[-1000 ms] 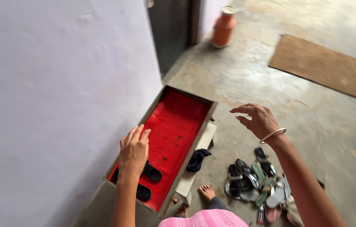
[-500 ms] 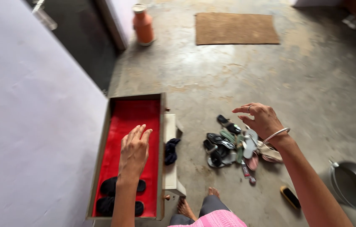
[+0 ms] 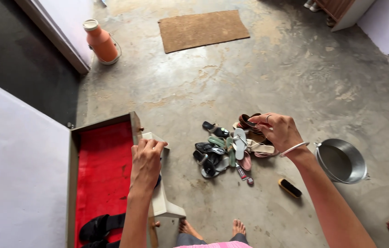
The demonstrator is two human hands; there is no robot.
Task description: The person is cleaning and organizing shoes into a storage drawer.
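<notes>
Head view: the left hand (image 3: 146,161) hovers over the right edge of the red-lined box (image 3: 102,170), fingers loosely curled together, holding nothing; whether it touches the white lid (image 3: 164,202) just under it I cannot tell. The right hand (image 3: 281,132) hangs above the right side of the pile of sandals (image 3: 231,149) on the concrete floor (image 3: 272,69), fingers slightly apart and empty. 1 black sandal (image 3: 100,226) lies at the box's near end.
</notes>
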